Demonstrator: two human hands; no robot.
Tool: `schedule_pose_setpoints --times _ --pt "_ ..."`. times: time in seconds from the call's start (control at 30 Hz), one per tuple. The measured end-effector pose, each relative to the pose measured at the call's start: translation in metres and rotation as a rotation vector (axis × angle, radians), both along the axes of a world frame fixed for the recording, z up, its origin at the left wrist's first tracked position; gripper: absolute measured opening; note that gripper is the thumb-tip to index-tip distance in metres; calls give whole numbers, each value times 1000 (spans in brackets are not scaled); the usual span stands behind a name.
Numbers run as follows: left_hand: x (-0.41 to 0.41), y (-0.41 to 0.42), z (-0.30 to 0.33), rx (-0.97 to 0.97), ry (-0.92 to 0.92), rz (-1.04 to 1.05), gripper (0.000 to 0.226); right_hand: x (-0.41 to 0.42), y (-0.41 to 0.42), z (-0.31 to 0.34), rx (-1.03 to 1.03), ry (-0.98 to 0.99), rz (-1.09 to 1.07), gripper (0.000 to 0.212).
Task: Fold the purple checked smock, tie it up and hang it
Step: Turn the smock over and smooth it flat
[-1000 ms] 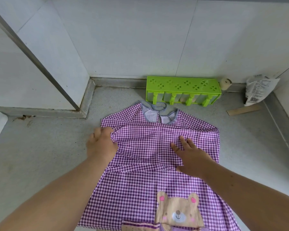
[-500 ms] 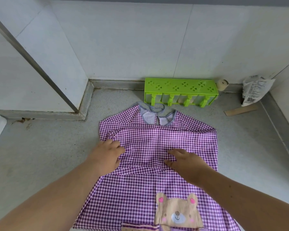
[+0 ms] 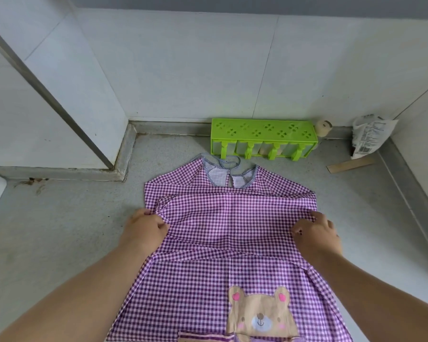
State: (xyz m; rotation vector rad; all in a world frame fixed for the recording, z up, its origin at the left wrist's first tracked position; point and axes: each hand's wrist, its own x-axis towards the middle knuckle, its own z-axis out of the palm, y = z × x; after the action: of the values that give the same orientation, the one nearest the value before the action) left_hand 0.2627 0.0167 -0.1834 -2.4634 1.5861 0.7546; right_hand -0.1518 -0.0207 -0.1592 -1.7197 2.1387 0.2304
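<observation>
**Two hands hold the sides of the checked smock**

The purple checked smock lies flat on the grey bench, with its collar pointing at the wall. The left hand has its fingers curled round the smock's left edge. The right hand has its fingers curled round the right edge. Both sleeves look folded in already, so the fold is only partly done. Tying and hanging are not done yet.

What could go wrong? The cloth is thin and soft, so it may slip or bunch up if one hand pulls harder than the other. Then the fold would come out crooked. The thin tie string at the neck lies loose and could get tucked under and be hard to find.

The smock has small purple and white squares and a pale, rounded collar with a striped rim. A brown bear patch is sewn on the front. The bench looks hard and a bit speckled. A bright green plastic rack with flower-shaped holes stands behind the smock, near the collar.
</observation>
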Motion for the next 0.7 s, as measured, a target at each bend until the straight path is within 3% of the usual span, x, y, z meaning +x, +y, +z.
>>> schedule_pose_setpoints --times 0.07,0.13,0.23,0.33,0.53,0.7 --pt "-2 -5 -3 -1 14 88 27 -8 -8 -3 59 41 -84 28" --pt "-3 -10 -9 -14 63 220 42 -10 -17 -6 125 27 -159 40" --pt "-7 -15 -11 -75 241 382 56 -10 -25 -12 161 -30 -165 24" --pt "-10 -18 -7 -88 300 334 49 -12 -26 -17 136 -20 -104 8" --pt "-9 -36 5 -227 228 181 33 -15 -48 -21 9 -46 -61 10" --pt "-6 -63 14 -344 167 160 34 -9 -85 -26 -59 -66 -66 15"
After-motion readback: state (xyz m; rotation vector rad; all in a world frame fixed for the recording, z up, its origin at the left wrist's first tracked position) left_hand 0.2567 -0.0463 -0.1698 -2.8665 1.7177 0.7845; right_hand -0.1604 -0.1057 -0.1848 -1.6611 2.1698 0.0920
